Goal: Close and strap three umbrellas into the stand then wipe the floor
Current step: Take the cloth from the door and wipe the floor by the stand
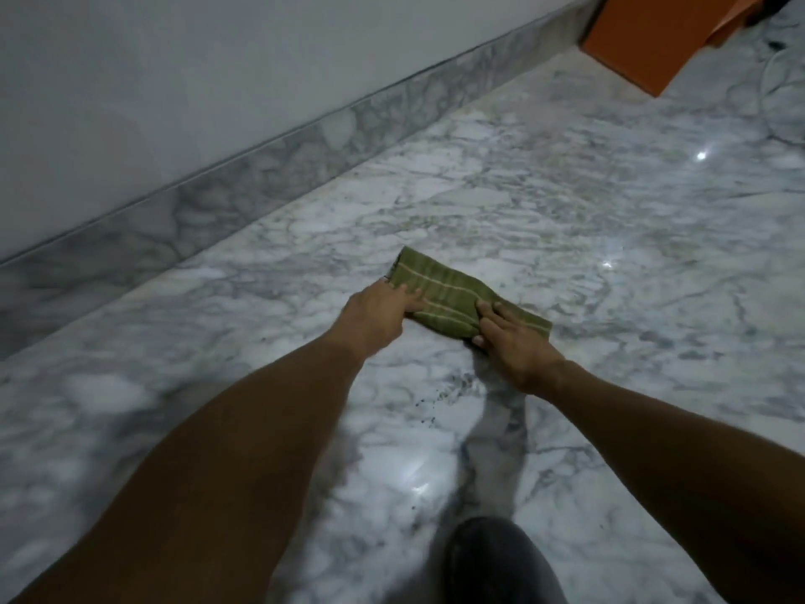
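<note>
A folded green cloth point(453, 294) with pale stripes lies flat on the grey-veined marble floor point(610, 237). My left hand point(379, 311) grips the cloth's near-left edge, fingers curled onto it. My right hand point(509, 342) presses on the cloth's near-right end, with fingers spread over the fabric and the thumb at its edge. Both arms reach forward from the bottom of the view. Small dark specks of dirt point(440, 396) dot the floor just in front of the cloth, between my wrists. No umbrella or stand is in view.
A white wall point(174, 80) with a marble skirting point(270, 167) runs diagonally along the left. An orange box-like object point(653, 41) stands at the top right by the wall. A dark rounded shape, perhaps my knee point(496, 564), sits at the bottom centre.
</note>
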